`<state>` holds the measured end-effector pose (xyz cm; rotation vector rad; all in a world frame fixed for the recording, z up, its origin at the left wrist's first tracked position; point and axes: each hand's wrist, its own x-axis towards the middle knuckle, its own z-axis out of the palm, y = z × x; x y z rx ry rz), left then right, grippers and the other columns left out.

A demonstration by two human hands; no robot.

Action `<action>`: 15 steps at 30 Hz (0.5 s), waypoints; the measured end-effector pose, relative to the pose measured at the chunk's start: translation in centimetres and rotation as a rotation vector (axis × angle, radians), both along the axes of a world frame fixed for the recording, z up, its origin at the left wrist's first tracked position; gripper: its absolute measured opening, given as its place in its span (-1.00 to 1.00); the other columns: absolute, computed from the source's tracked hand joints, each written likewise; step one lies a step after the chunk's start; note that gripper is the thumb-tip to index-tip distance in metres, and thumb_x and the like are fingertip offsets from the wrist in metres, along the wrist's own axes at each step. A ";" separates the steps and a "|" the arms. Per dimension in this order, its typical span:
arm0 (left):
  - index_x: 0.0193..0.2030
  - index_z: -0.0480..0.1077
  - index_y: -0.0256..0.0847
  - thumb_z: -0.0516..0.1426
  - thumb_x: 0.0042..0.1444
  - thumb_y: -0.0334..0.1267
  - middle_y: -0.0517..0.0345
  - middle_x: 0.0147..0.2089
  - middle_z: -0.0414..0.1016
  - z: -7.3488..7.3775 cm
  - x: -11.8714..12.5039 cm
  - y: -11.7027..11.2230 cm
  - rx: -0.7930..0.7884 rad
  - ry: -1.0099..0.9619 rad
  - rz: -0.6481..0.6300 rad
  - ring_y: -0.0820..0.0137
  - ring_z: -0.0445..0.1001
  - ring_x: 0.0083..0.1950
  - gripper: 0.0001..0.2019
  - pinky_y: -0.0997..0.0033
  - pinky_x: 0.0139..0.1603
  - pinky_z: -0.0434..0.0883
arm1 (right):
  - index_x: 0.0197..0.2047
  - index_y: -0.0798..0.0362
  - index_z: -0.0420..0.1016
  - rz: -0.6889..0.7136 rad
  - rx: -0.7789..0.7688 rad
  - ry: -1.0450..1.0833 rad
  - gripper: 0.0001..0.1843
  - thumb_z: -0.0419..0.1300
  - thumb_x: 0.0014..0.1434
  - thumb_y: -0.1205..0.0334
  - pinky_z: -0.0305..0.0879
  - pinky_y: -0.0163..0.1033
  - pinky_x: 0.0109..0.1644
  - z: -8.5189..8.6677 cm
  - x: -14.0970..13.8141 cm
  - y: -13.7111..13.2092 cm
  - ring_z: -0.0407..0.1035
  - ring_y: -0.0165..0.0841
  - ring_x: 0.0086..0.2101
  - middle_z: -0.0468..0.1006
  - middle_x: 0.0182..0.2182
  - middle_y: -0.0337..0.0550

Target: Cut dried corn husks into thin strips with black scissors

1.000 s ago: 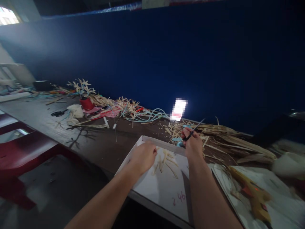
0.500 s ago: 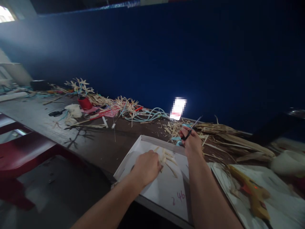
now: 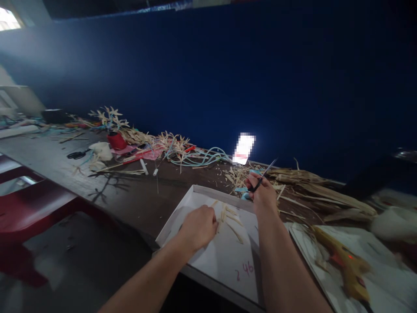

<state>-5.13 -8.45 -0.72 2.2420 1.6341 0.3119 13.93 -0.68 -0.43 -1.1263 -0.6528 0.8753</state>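
Observation:
My left hand [image 3: 200, 227] is inside a shallow white cardboard box [image 3: 223, 265], its fingers curled down and partly hidden under the knuckles. Whatever it may pinch cannot be made out. Just right of its fingertips lie several pale, narrow husk-like strips [image 3: 233, 214] on the box floor. My right hand [image 3: 263, 194] is closed around dark-handled scissors [image 3: 269, 167] beyond the box's far right corner, their blades pointing up and to the right. Behind that hand a heap of pale clippings [image 3: 237, 176] is spread on the table.
A lit phone [image 3: 243, 148] leans against the blue partition [image 3: 195, 78]. At the right lie dried husks [image 3: 339, 198] and a yellow glue gun [image 3: 347, 265] on a white board. Leftward are star-shaped husk flowers [image 3: 172, 143], red thread [image 3: 116, 141], other scissors [image 3: 77, 154] and a red chair [image 3: 39, 208].
My left hand has shifted slightly left, its thumb tucking closer to the fingers and away from the strips. The right hand with the scissors stays almost still.

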 end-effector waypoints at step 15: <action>-0.28 0.41 -0.28 -0.01 0.03 -0.32 -0.12 -0.21 0.45 1.0 1.9 1.8 0.058 0.097 0.008 0.18 0.45 -0.19 -0.79 0.27 -0.20 0.34 | -0.30 0.04 0.46 0.012 -0.002 -0.039 -0.61 0.34 -0.27 0.13 -0.04 -0.49 -0.74 -0.2 0.1 0.0 0.27 -0.48 -0.61 0.45 -0.58 -0.27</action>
